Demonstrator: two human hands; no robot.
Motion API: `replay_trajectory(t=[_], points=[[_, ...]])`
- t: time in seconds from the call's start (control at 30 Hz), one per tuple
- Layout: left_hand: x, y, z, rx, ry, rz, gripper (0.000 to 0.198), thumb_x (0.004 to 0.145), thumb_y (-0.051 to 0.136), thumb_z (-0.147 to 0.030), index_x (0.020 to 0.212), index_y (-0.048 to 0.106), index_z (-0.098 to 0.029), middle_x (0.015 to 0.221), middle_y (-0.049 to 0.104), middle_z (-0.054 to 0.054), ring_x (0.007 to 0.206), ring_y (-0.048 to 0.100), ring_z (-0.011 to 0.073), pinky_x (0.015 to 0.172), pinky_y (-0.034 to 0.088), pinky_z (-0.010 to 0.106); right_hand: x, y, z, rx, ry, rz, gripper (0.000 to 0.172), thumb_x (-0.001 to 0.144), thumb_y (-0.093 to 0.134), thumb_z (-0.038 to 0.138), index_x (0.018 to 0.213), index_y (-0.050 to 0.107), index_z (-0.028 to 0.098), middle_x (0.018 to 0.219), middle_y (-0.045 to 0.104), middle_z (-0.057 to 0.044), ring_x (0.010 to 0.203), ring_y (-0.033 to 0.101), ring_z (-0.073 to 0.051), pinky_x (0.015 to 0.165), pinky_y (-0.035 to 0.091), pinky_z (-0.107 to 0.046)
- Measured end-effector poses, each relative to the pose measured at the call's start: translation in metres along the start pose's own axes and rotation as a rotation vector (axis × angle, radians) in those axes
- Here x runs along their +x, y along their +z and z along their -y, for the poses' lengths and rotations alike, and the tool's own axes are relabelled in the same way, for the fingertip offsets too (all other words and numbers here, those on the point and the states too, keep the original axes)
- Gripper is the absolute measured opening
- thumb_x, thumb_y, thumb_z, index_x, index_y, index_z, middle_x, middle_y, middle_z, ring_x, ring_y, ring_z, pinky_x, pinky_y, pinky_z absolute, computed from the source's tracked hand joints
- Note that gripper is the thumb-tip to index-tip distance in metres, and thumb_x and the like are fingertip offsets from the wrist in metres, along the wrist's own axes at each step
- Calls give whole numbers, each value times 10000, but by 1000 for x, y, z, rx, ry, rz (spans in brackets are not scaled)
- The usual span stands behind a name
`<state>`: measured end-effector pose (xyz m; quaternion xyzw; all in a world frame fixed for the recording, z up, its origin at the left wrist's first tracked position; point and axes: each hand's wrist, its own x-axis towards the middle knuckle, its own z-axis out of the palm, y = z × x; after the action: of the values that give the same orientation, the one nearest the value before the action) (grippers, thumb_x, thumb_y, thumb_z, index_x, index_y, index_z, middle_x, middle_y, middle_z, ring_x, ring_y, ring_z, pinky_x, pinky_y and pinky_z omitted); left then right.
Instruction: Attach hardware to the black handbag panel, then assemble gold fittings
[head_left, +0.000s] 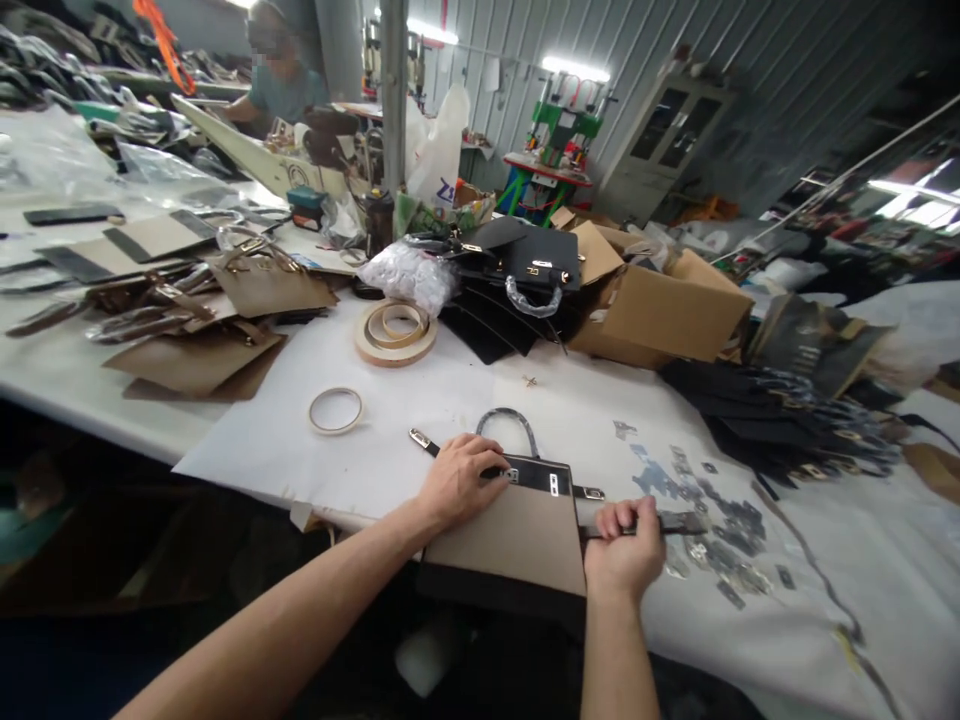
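Note:
A small handbag (517, 535) with a tan flap, black body and wrapped handle lies flat at the near edge of the white table (420, 400). My left hand (459, 480) rests on the bag's upper left corner, fingers curled over the black strap by a metal clasp. My right hand (622, 545) is closed around the black strap (675, 522) that sticks out from the bag's right side.
Several small metal fittings (720, 530) lie scattered right of the bag. Tape rolls (395, 333) and a thin ring (335, 410) sit further back. Black bags (525, 265), cardboard boxes (660, 310) and brown leather pieces (202, 350) crowd the far side. Another person (277, 80) works at the back left.

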<state>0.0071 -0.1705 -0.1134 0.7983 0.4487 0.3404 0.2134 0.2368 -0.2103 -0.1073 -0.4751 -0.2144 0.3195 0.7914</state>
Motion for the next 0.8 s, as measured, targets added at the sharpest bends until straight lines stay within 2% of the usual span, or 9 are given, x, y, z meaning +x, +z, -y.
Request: replay_trajectory(t=[0.13, 0.27, 0.33, 0.4, 0.5, 0.6, 0.67, 0.8], points=[[3, -2, 2, -3, -27, 13, 141, 909, 715, -349, 1031, 766, -300, 1203, 736, -3, 1138, 615, 246, 1029, 467, 439, -1, 23, 16, -73, -95, 6, 386, 840, 748, 324, 659, 427, 208, 573, 365, 104, 447, 318, -45, 402, 253, -197], [7, -5, 2, 6, -32, 45, 145, 908, 707, -366, 1018, 771, -296, 1180, 745, 5, 1125, 610, 261, 977, 481, 437, -8, 48, 28, -337, -295, 87, 285, 820, 792, 376, 734, 594, 189, 504, 408, 97, 420, 346, -63, 399, 253, -230], [8, -6, 4, 4, -21, 54, 144, 908, 706, -367, 1013, 770, -294, 1166, 747, 9, 1111, 612, 260, 962, 489, 433, -12, 57, 36, -364, -388, 110, 284, 833, 784, 388, 734, 600, 195, 498, 428, 88, 420, 369, -68, 412, 279, -240], [8, -6, 5, 1, -9, 51, 140, 906, 708, -366, 1008, 767, -290, 1157, 748, 8, 1102, 613, 259, 950, 495, 432, -17, 66, 46, -263, -433, 155, 315, 855, 757, 357, 687, 536, 209, 501, 392, 94, 417, 350, -59, 422, 273, -239], [8, -6, 6, -4, -3, 42, 140, 905, 709, -369, 1003, 765, -286, 1152, 749, 12, 1097, 615, 264, 941, 501, 436, -22, 79, 55, -76, -334, 287, 395, 904, 672, 323, 628, 412, 212, 516, 303, 100, 411, 282, -45, 422, 223, -234], [8, -7, 6, -13, -9, 43, 140, 910, 701, -368, 1000, 768, -285, 1149, 748, 19, 1102, 613, 266, 934, 505, 432, -25, 89, 46, -6, -157, 418, 430, 918, 631, 338, 611, 358, 212, 515, 282, 96, 408, 268, -48, 413, 207, -235], [8, -7, 6, -21, -11, 48, 141, 911, 699, -367, 1002, 770, -286, 1149, 747, 19, 1100, 613, 265, 929, 505, 429, -26, 92, 32, 20, -95, 434, 448, 920, 622, 332, 592, 342, 211, 493, 259, 100, 394, 228, -47, 403, 180, -238], [8, -8, 6, -27, -8, 47, 140, 912, 705, -377, 1001, 774, -293, 1146, 748, 16, 1094, 613, 262, 939, 499, 429, -31, 95, 4, 71, -76, 397, 463, 935, 581, 311, 567, 319, 212, 462, 223, 106, 378, 165, -48, 398, 142, -247]])
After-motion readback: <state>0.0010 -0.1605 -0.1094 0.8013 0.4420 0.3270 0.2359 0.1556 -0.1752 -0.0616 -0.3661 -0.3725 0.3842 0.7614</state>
